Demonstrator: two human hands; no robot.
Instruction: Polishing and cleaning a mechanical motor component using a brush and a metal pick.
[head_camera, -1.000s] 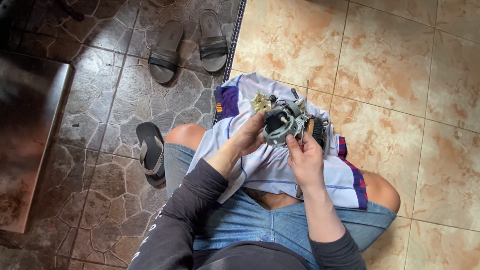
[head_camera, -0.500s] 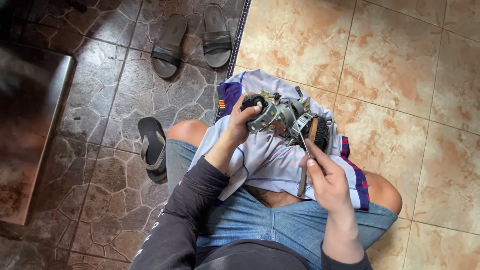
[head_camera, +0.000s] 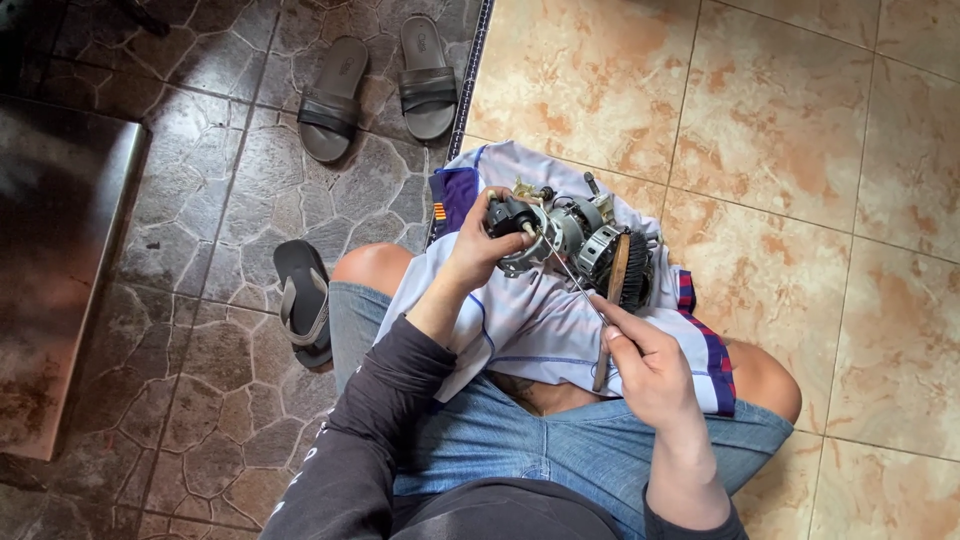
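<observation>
Moved: right hand (head_camera: 640, 365) drew back, pinching a thin rod (head_camera: 565, 270) (tip at motor).
Left hand (head_camera: 480, 250): clamped on motor (head_camera: 560, 235) over cloth's (head_camera: 520, 320) far edge.
Risk: rod may slip.

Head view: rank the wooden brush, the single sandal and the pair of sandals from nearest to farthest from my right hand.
From the right hand:
1. Wooden brush, just above the hand, on the lap cloth.
2. Single sandal, left of the knee.
3. Pair of sandals, top left on the dark stone floor.

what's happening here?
A person sits cross-legged on a tiled floor with a white cloth over the lap. The left hand grips a small electric motor assembly. The right hand holds a thin screwdriver, tip at the motor. A brush lies beside it. Sandals sit nearby.
</observation>
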